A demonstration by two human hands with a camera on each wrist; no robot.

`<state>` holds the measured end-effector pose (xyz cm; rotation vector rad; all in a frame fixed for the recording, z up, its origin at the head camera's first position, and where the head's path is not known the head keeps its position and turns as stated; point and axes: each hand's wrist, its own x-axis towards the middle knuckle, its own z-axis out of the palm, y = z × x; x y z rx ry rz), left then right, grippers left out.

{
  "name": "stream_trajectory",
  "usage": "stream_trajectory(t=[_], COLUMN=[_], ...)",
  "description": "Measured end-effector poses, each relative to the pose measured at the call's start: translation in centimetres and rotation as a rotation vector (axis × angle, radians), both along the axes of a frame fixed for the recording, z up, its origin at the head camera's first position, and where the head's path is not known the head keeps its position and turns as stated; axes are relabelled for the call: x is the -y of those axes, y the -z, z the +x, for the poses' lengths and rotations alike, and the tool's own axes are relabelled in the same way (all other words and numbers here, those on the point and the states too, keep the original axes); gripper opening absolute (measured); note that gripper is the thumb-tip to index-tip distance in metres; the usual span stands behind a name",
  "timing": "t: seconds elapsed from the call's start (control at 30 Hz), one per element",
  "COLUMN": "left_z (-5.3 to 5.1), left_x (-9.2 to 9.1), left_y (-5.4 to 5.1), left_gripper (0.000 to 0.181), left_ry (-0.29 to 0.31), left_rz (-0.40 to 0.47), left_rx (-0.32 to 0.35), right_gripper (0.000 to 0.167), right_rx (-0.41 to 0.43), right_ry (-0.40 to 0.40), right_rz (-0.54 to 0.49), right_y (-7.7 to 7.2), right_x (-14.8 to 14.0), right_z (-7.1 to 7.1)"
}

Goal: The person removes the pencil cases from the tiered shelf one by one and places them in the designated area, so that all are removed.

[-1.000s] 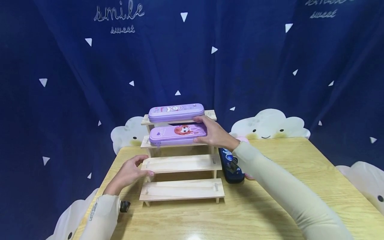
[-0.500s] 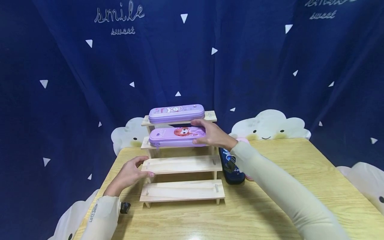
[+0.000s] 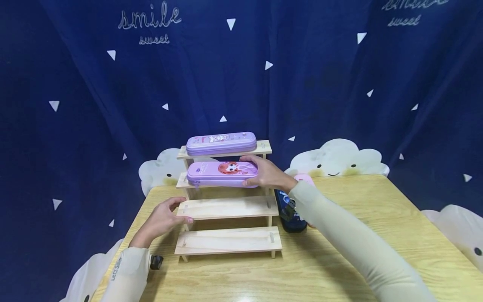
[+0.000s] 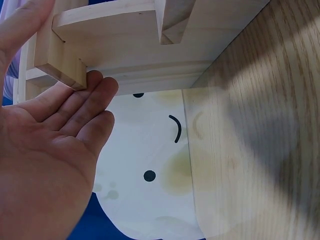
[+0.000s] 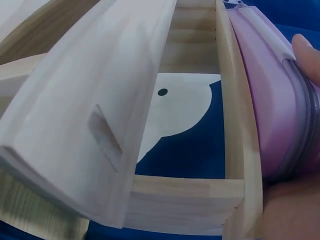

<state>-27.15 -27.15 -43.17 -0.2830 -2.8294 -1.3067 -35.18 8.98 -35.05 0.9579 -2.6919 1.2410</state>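
A stepped wooden rack point(image 3: 228, 207) with stacked shelves stands on the table. On its second shelf from the top lies a pink-purple pencil case point(image 3: 211, 172) with a red-haired figure; the right hand point(image 3: 268, 173) grips its right end, thumb at the front and fingers behind. In the right wrist view the case point(image 5: 272, 100) sits along the shelf's edge, with part of the hand point(image 5: 295, 210) beside it. The left hand point(image 3: 160, 220) holds the left end of the third shelf; in the left wrist view the hand's point(image 4: 55, 135) fingers touch the wooden frame point(image 4: 60, 60).
A lilac pencil case point(image 3: 222, 143) lies on the top shelf. Right of the rack, a dark blue case point(image 3: 292, 222) and a pink item point(image 3: 305, 179) lie on the table point(image 3: 362, 209), partly behind the right forearm. A blue curtain point(image 3: 320, 84) hangs behind.
The pink-purple case and the right hand have moved slightly down and toward the front, the grip kept. The left hand holds its place on the rack.
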Motion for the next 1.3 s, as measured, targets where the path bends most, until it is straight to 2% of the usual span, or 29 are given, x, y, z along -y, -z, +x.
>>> stream_trajectory(t=[0.17, 0.5, 0.87, 1.17, 1.3], left_z=[0.0, -0.1, -0.1, 0.0, 0.1], left_x=[0.1, 0.0, -0.1, 0.0, 0.1], left_y=[0.1, 0.0, -0.2, -0.1, 0.0], left_gripper=[0.084, 0.084, 0.085, 0.085, 0.085], left_ry=[-0.002, -0.007, 0.001, -0.004, -0.004], left_rz=[-0.004, -0.021, -0.011, -0.009, -0.003], left_rx=[-0.002, -0.008, 0.001, 0.009, 0.009], right_gripper=[0.086, 0.085, 0.072, 0.074, 0.068], right_rx=[0.019, 0.048, 0.053, 0.022, 0.021], right_ry=[0.004, 0.027, 0.066, 0.09, 0.101], right_rz=[0.006, 0.088, 0.043, 0.016, -0.005], right_y=[0.0, -0.4, -0.3, -0.1, -0.6], right_x=[0.1, -0.2, 0.2, -0.2, -0.5], right_z=[0.0, -0.1, 0.7, 2.2, 3.1])
